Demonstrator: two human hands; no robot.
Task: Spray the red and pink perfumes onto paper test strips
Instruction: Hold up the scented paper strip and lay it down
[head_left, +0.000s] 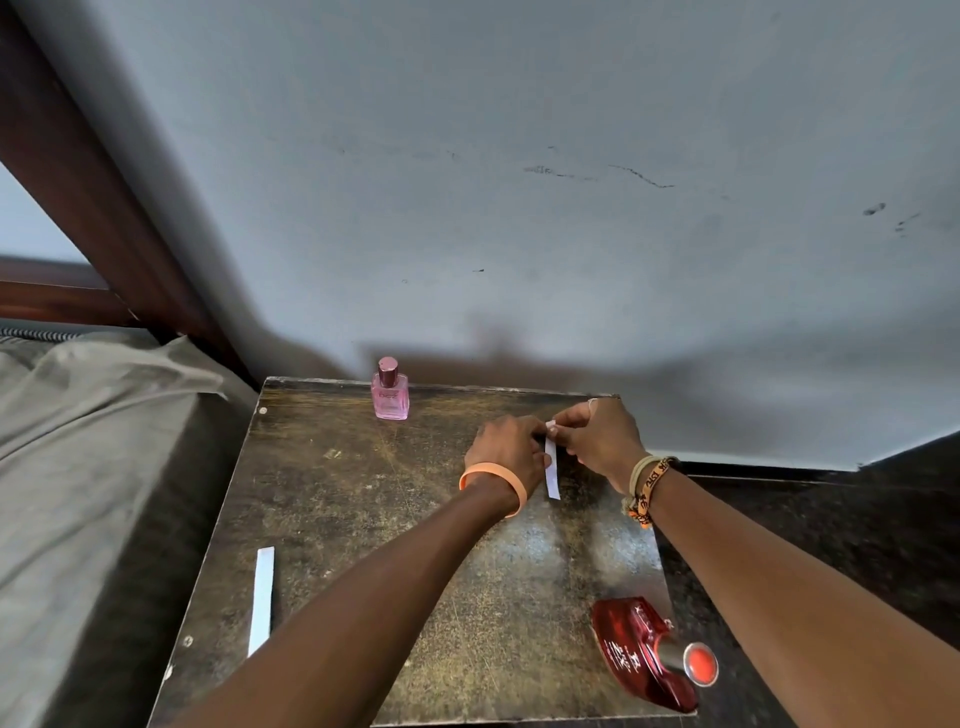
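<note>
**Q:** What lies nearest?

**A:** Near right corner of the table (363, 519): the red bottle (631, 649), with its red cap on. Near left edge: a loose strip (261, 600) of white paper, lying flat and partly crossed by the left forearm.

**Q:** And mid-table?

**A:** Both arms reach forward and meet over the far right part of the tabletop. The left hand (506, 449) (orange band at its wrist) has its fingers curled in, with the thumb against the side of the held strip (551, 475). The right hand (597, 441), with thread bracelets at its wrist, pinches the strip's upper end between its fingertips. The strip hangs down between the two hands, its lower end free.

**Q:** Farthest?

**A:** The pink bottle (390, 392) stands upright and capped at the table's far edge, left of the hands and well apart from the red bottle. Behind it is a scuffed grey wall (519, 182). Grey bedding (78, 441) lies to the left of the table.
</note>
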